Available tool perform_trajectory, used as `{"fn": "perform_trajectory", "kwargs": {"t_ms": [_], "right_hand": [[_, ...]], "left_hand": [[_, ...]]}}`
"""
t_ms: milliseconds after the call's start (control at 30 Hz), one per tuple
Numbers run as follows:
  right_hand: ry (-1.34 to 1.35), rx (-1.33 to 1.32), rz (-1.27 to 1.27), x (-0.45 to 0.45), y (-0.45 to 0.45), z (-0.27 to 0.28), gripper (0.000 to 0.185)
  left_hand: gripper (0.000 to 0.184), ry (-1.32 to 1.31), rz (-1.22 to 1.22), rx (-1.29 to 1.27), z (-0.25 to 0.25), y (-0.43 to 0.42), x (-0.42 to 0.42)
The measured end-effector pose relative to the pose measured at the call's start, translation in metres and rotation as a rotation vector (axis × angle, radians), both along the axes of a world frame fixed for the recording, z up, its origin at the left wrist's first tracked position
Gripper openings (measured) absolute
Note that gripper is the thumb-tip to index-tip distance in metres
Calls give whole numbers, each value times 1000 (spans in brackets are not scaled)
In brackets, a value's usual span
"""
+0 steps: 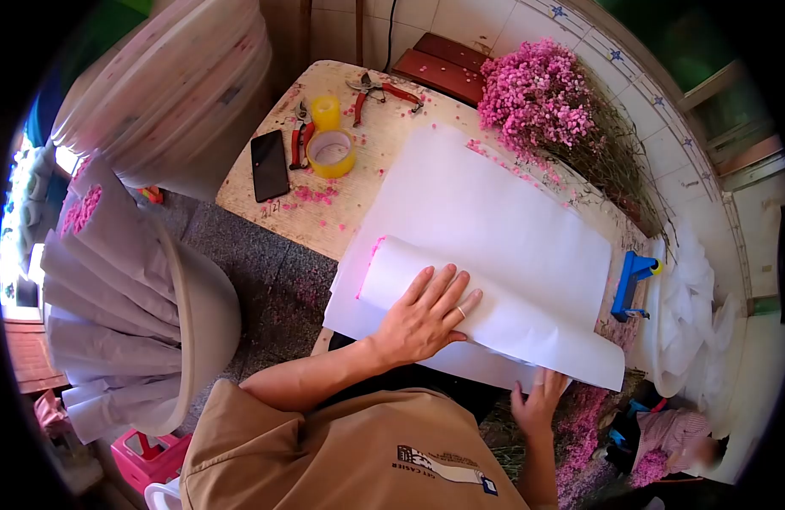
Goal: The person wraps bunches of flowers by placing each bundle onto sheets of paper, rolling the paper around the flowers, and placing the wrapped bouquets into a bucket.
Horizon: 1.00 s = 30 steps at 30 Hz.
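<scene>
My left hand (425, 314) lies with spread fingers, a ring on one of them, on top of a white paper roll (494, 310). Pink flowers (376, 246) peek out at the roll's left end. Under the roll, flat white sheets (503, 204) cover the near part of the wooden table (248, 183). My right hand (541, 399) is at the roll's lower edge near its right end; its thumb stands apart, and its fingertips are partly hidden under the paper.
Pruning shears (384, 92), tape rolls (331, 153) and a phone (270, 167) sit at the back left. Pink flowers (537, 98) are piled at the back right, a blue tape dispenser (632, 285) at the right. Left stands a bin (209, 314) of wrapped bundles; lower right, another person (677, 438).
</scene>
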State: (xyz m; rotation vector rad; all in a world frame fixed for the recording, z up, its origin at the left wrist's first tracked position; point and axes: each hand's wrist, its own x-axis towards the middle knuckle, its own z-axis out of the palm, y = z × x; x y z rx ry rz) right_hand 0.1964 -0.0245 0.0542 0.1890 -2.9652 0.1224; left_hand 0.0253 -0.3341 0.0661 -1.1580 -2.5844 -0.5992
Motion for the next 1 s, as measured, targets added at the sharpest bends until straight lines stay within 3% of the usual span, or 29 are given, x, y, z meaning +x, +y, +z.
{"fn": "perform_trajectory", "kwargs": {"t_ms": [200, 300, 500, 1000], "right_hand": [[-125, 93, -192, -28, 50, -3, 74], [-156, 32, -271, -45, 46, 11, 67], [-134, -74, -191, -66, 48, 19, 55], [11, -256, -217, -55, 54, -1, 60]], "left_hand": [[75, -44, 1, -13, 2, 1, -3], [74, -60, -4, -10, 2, 1, -4], [73, -43, -16, -2, 2, 2, -5], [72, -100, -22, 36, 9, 2, -10]]}}
